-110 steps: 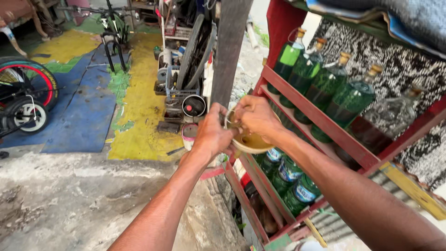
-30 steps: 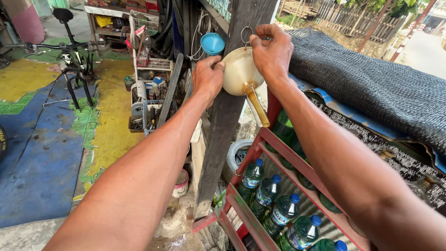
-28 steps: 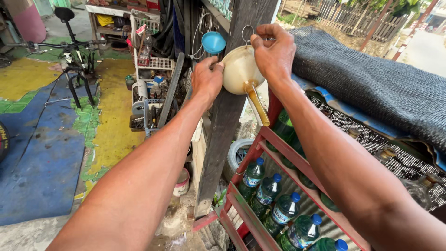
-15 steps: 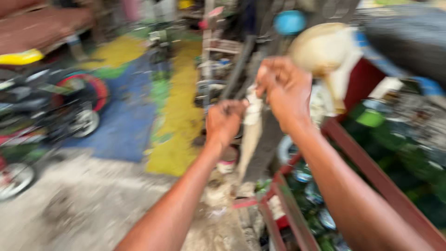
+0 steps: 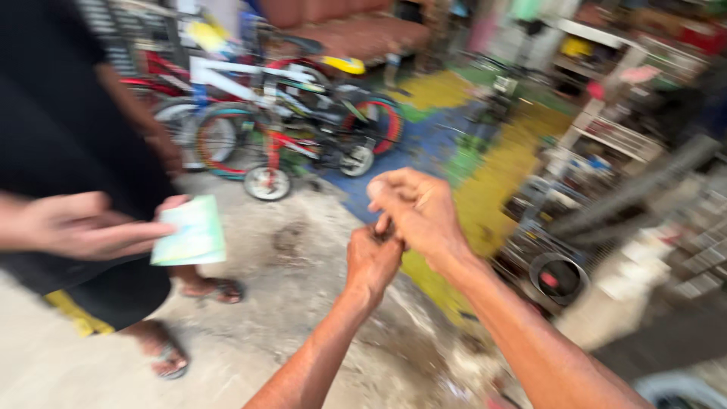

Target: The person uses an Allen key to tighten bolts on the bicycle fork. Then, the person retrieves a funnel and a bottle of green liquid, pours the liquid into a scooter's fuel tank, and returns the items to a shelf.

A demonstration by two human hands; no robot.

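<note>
Change: 1.0 s ago both hands held a cream funnel up against a post above a red rack of green bottles; now funnel, post and rack are out of frame and the view faces the open floor.
Meaning: judging by this, the funnel work looks finished and the hands have come together in front of a second person.
Other person (image 5: 60,113): 1, left edge of frame, dark top, dark shorts with a yellow hem, 2 sandalled feet on the concrete.
Other person's hand (image 5: 83,225): 1 in view, left of centre, holding out 1 pale green note (image 5: 191,231) pinched flat between thumb and fingers.
Note position: just right of that hand, well apart from the wearer's hands, about level with them.
Bikes (image 5: 280,121): upper left of centre, at least 2 small ones with red-rimmed wheels; blur prevents a firmer count.
Left hand (image 5: 371,261): centre of frame, fingers curled in, touching the right hand from below.
Left grip: closed in a loose fist; whether anything is inside, I cannot tell through the blur.
Right hand (image 5: 416,212): just above and right of the left, fingers bent down over it.
Right grip: curled shut against the left hand; something small and dark may sit where they meet, but I cannot tell.
Floor paint (image 5: 485,189): 1 yellow strip beside 1 blue patch, centre right.
Shelves (image 5: 613,129): upper right, white frames, contents too blurred to count.
</note>
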